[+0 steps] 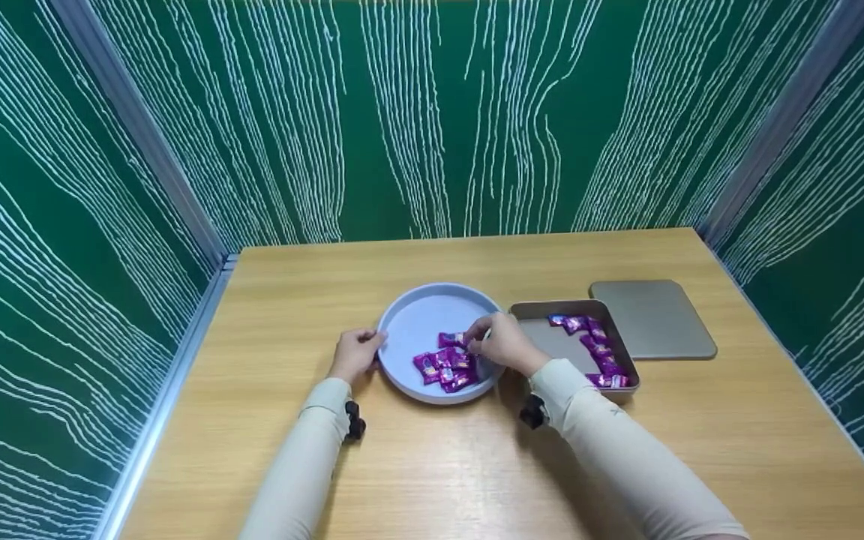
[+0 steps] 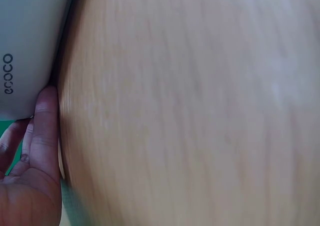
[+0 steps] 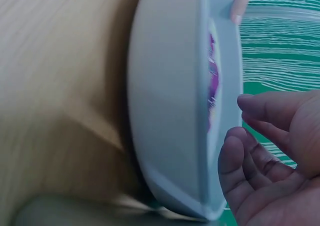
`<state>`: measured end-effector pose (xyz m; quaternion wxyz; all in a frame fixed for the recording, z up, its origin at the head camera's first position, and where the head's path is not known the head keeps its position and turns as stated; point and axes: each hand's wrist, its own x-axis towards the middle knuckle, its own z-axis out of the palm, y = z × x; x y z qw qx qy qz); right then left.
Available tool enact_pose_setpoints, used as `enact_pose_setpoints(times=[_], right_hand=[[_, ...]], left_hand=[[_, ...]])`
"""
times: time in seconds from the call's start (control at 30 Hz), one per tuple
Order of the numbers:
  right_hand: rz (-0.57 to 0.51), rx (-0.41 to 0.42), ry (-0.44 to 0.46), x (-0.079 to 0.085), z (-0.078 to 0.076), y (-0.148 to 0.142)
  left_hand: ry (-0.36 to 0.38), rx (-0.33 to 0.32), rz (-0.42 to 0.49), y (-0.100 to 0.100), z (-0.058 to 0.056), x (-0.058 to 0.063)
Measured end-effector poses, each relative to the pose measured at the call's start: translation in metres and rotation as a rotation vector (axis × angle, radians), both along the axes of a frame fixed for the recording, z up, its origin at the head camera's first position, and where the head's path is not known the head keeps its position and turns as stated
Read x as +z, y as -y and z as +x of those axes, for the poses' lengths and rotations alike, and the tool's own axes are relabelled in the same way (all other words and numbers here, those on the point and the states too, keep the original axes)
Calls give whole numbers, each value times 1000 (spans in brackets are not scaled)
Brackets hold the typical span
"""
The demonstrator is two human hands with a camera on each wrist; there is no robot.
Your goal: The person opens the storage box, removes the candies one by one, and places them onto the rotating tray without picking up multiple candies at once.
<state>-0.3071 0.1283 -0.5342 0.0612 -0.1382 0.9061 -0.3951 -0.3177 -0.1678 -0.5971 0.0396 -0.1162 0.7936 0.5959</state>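
Note:
My left hand grips the left rim of a round, pale blue-grey dish, thumb at the edge and fingers against its side. In the left wrist view, "ecoco" is printed on the dish's wall. Several small purple-wrapped sweets lie heaped in the dish. Over its right side is my right hand, fingertips close to the topmost sweet. In the right wrist view, the right hand's fingers are bent and parted, with nothing visible between them and the thumb.
Right of the dish stands a rectangular brown tin, with several purple sweets along its back, right and front sides. A flat lid lies beyond it on the wooden table. Green patterned panels surround the table.

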Motion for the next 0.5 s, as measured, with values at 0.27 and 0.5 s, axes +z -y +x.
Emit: enact_pose_setpoints(times=[0.27,0.5], right_hand=[[-18,-69,1,12,-2,-36],[9,-95,-26,13,0,-73]], left_hand=[[3,-9,9,1,-1,-1],[-19,-21,-13,1,0,0]])
